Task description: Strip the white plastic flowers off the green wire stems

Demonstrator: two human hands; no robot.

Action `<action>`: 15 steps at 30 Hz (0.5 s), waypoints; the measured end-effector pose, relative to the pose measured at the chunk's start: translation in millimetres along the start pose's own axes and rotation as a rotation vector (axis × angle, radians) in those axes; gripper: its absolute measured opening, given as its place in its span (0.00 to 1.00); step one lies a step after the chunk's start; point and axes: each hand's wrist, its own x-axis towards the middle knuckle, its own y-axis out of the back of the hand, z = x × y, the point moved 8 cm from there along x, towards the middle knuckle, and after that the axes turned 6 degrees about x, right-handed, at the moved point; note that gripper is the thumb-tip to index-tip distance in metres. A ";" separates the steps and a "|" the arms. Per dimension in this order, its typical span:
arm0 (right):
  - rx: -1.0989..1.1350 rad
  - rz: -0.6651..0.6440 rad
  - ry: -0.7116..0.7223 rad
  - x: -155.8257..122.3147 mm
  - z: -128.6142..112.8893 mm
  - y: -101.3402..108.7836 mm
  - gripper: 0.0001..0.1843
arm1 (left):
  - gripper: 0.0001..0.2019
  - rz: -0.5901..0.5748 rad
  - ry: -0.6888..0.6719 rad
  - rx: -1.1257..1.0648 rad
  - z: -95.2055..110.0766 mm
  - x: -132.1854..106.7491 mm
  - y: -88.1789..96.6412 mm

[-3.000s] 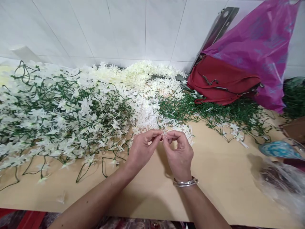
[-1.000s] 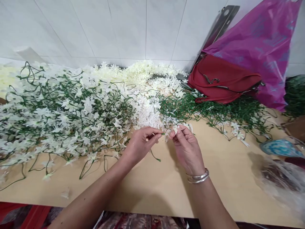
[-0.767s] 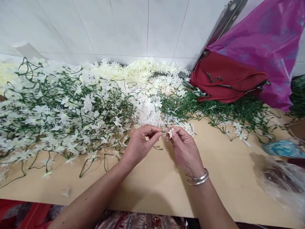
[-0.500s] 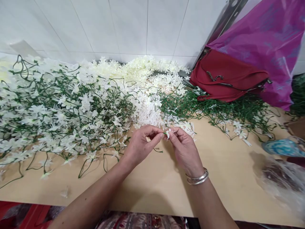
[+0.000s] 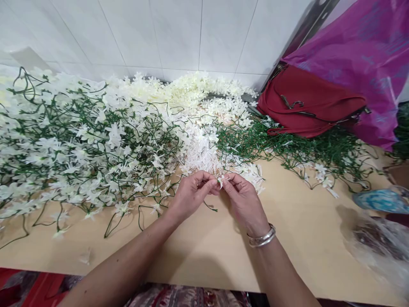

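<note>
Both hands meet above the table, just in front of the heaped artificial flowers. My left hand (image 5: 195, 189) is closed, thumb and forefinger pinching a green flower stem (image 5: 211, 207) whose loose end hangs below the fingers. My right hand (image 5: 244, 200), with silver bangles at the wrist, pinches a small white artificial flower (image 5: 221, 182) at the stem's tip. The fingertips partly cover the flower. Behind the hands lies a pile of thin white stamens (image 5: 200, 153). To the left spreads a large heap of white flowers on green stems (image 5: 115, 136).
Cream blossoms (image 5: 188, 87) lie along the tiled wall. Bare green stems (image 5: 239, 138) stretch rightward beneath a red handbag (image 5: 309, 102) and a purple plastic bag (image 5: 358, 55). At the table's (image 5: 287, 247) right are a blue patterned item (image 5: 381, 200) and a clear plastic bag (image 5: 380, 245).
The fingertips of both hands have come closer together around the flower. My right hand has shifted slightly left, and the view has moved a little.
</note>
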 end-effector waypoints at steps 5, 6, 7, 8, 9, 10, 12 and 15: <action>-0.012 0.024 -0.001 0.2 0.1 -1.1 0.13 | 0.14 0.010 0.004 -0.023 -4.5 0.5 -0.6; -0.015 0.022 0.001 0.0 -0.4 -1.9 0.13 | 0.15 0.014 0.003 -0.028 -4.6 0.4 -0.6; -0.017 0.021 0.003 -0.2 -1.1 -2.6 0.13 | 0.15 0.017 0.002 -0.039 -4.7 0.3 -0.8; -0.019 0.023 0.006 -0.4 -1.9 -3.1 0.13 | 0.16 0.017 0.000 -0.053 -4.8 0.3 -1.2; -0.021 0.026 0.008 -0.6 -2.7 -3.5 0.13 | 0.16 0.016 0.000 -0.069 -5.1 0.3 -1.6; -0.021 0.030 0.008 -0.8 -3.4 -3.8 0.13 | 0.17 0.015 0.001 -0.085 -5.6 0.4 -1.9; -0.021 0.035 0.007 -1.0 -4.7 -4.5 0.13 | 0.18 0.014 0.005 -0.107 -6.6 0.6 -2.3; -0.021 0.035 0.003 -0.7 -5.0 -4.7 0.15 | 0.19 0.011 0.008 -0.092 -7.6 0.9 -2.5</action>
